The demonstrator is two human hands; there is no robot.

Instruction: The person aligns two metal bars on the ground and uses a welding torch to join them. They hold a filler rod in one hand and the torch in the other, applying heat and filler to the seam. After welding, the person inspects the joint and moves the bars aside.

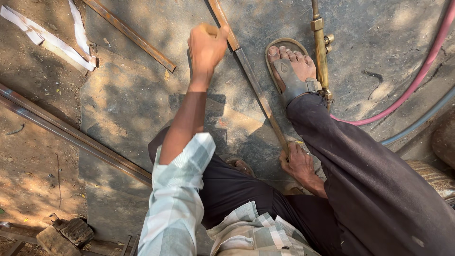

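A long rusty flat steel bar [256, 87] lies slanted on a dark stone slab [123, 104]. My left hand [206, 47] is closed around the bar's far part, arm stretched out in a checked sleeve. At the bar's near end, my right hand [299, 165] grips it beside my knee. My sandalled foot [290, 68] rests just right of the bar.
A brass cutting torch [321, 47] lies right of the foot, with a red hose [417, 78] and a grey hose [422, 118] trailing off. Another rusty bar [130, 34], a long steel section [71, 135], white strips [52, 40] and blocks [66, 234] lie to the left.
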